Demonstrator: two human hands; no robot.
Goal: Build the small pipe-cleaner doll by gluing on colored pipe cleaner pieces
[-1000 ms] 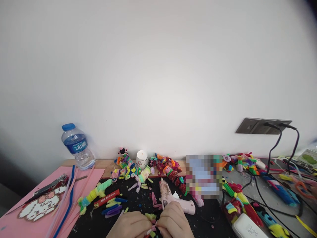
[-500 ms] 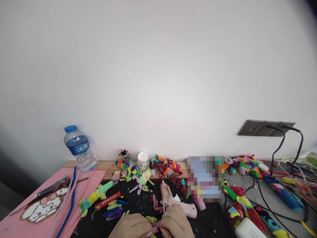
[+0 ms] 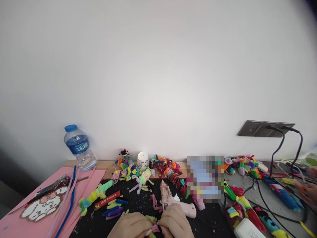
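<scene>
At the bottom edge, my left hand (image 3: 132,225) and my right hand (image 3: 175,222) meet with fingers closed on a small pink and yellow-green pipe cleaner piece (image 3: 155,228). Fingers and the frame edge hide much of it. Just behind my right hand lies a pale pink glue gun (image 3: 188,210) with a stained nozzle, on a black mat (image 3: 208,220). Short pink pipe cleaner pieces (image 3: 155,201) lie left of its nozzle. Left of my hands is a pile of blue, purple and yellow pipe cleaner pieces (image 3: 114,211).
A water bottle (image 3: 80,148) and paper cup (image 3: 143,161) stand by the wall. Scissors (image 3: 49,187) lie on pink sheets (image 3: 96,180). Pipe cleaner figures (image 3: 173,178) line the back. Black cables (image 3: 264,195) cross the right side, where another person's blurred hand (image 3: 311,191) shows.
My hands stay together, with the fingers shifting slightly on the pipe cleaner piece; more of its pink part shows. A blurred hand has come in at the right edge.
</scene>
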